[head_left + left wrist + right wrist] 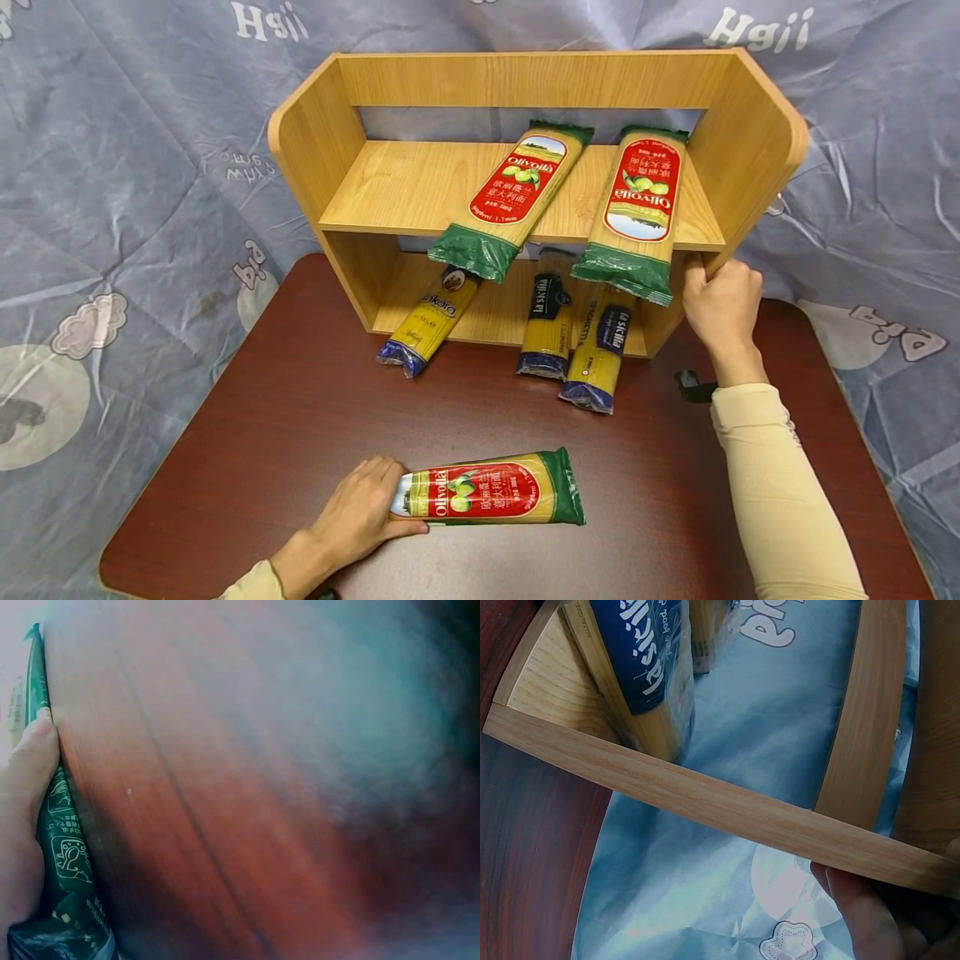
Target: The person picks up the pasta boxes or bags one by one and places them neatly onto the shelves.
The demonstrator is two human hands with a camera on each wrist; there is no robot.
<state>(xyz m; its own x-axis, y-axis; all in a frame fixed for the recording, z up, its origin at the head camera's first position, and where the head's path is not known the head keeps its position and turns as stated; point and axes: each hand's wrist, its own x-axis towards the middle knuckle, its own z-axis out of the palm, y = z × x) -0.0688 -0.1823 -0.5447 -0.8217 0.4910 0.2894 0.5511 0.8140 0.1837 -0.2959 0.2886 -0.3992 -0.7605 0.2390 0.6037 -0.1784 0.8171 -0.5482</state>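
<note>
My left hand (360, 512) grips one end of a red-labelled spaghetti pack (487, 492) low over the front of the table, its green end pointing right. In the left wrist view the thumb (34, 761) lies along the pack's green side (71, 859). At the right of a wooden shelf (540, 79), my right hand (723, 304) holds the side panel below the upper board. The right wrist view has its fingers (866, 919) curled at that panel's edge (705, 791). Two red-labelled spaghetti packs, left (517, 183) and right (641, 200), lie on the upper board, overhanging its front.
The lower level holds a blue-and-yellow pasta pack (431, 321) at left and two dark-labelled spaghetti packs, one central (546, 317), one farther right (603, 350); all jut forward onto the brown table (300, 417). A small black object (696, 387) shows beside the right wrist. Grey-blue cloth (150, 167) hangs behind.
</note>
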